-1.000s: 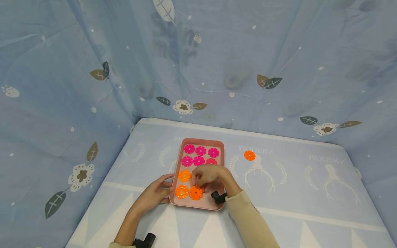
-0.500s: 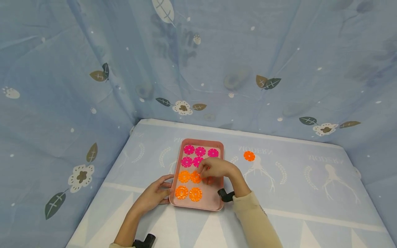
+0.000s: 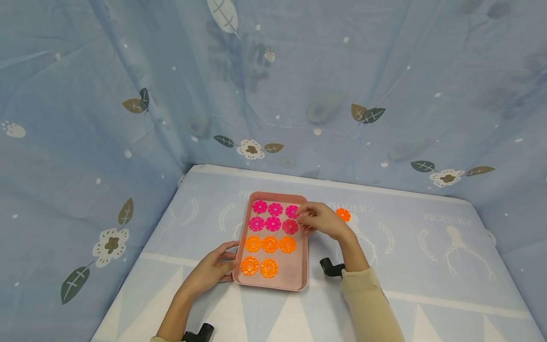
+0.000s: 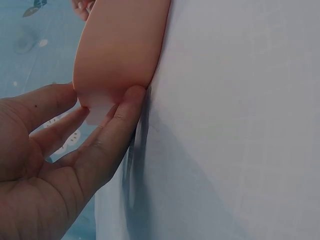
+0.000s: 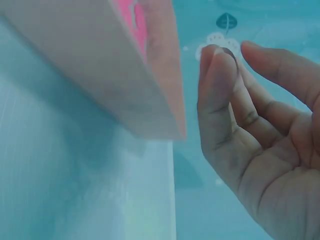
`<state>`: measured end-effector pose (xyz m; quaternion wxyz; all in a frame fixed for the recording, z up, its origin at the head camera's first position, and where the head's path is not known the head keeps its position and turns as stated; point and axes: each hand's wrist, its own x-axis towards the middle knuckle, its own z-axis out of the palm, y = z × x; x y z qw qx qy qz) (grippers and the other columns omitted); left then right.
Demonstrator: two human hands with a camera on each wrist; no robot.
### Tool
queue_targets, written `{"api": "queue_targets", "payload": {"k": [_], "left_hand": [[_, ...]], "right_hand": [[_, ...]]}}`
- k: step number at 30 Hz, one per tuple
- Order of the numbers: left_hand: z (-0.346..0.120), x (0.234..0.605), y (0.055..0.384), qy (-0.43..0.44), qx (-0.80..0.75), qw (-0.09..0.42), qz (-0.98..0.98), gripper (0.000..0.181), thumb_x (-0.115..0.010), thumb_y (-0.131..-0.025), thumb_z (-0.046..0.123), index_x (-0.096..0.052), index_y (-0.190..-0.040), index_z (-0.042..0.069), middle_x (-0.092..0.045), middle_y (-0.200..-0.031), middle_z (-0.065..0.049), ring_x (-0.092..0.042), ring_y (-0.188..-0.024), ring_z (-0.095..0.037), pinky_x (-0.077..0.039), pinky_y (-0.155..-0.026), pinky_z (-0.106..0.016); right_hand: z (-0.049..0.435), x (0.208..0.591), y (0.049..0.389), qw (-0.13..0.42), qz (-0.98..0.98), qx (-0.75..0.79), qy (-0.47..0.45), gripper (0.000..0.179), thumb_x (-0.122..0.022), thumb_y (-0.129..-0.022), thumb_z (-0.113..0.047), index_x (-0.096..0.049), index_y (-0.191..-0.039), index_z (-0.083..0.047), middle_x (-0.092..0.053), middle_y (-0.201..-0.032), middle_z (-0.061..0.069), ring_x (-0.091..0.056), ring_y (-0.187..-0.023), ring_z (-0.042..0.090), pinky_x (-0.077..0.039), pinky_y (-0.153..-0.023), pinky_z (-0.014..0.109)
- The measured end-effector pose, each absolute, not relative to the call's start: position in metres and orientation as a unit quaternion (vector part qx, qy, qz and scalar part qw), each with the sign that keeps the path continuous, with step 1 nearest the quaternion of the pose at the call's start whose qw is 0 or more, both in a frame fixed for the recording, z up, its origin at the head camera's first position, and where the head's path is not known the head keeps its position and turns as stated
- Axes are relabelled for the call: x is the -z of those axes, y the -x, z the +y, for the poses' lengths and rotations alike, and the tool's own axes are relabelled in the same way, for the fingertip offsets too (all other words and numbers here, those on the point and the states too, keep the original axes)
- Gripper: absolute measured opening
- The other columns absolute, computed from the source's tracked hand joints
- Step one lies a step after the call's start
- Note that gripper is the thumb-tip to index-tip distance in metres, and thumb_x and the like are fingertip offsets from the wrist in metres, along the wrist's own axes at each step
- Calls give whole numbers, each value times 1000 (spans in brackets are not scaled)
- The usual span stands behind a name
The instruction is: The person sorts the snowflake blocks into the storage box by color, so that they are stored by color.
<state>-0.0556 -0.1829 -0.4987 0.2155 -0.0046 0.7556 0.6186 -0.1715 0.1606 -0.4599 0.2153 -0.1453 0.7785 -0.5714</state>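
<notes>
A pink tray holds rows of toothed flower-shaped plastic discs. Magenta discs fill the two far rows, with a redder disc at the right. Nearer are orange discs, three in one row and two in the nearest. My left hand rests its fingertips against the tray's left wall; in the left wrist view its fingers touch rim and lower edge. My right hand hovers over the tray's right rim, fingers loosely bent, nothing between them. One loose orange disc lies just beyond it on the table.
The tray stands on a table with a pale blue and white patterned cloth. Blue curtains with leaf and flower prints hang behind and at both sides. A black wrist mount sits at the right wrist.
My right hand let go of an orange disc in the tray, completing a three-disc row, and moved up and right past the tray's rim. My left hand stayed against the tray.
</notes>
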Motion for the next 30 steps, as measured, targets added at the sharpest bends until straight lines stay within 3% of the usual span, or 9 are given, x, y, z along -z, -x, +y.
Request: {"api": "queue_targets", "payload": {"k": [19, 30], "left_hand": [[-183, 498, 54, -1, -635, 214, 742, 54, -62, -99, 9, -43, -150, 9, -52, -130, -25, -66, -101, -32, -60, -77, -43], [-183, 497, 55, 1, -631, 215, 746, 53, -63, -99, 10, -45, -149, 11, -53, -128, -24, -67, -101, -30, -60, -78, -40]], "right_hand": [[218, 472, 165, 160, 784, 596, 66, 33, -62, -100, -11, -56, -124, 11, -60, -111, 34, -67, -87, 30, -60, -77, 36], [251, 477, 169, 120, 807, 576, 50, 37, -61, -101, -15, -55, -127, 10, -63, -111, 31, -65, -93, 35, -58, -77, 35]]}}
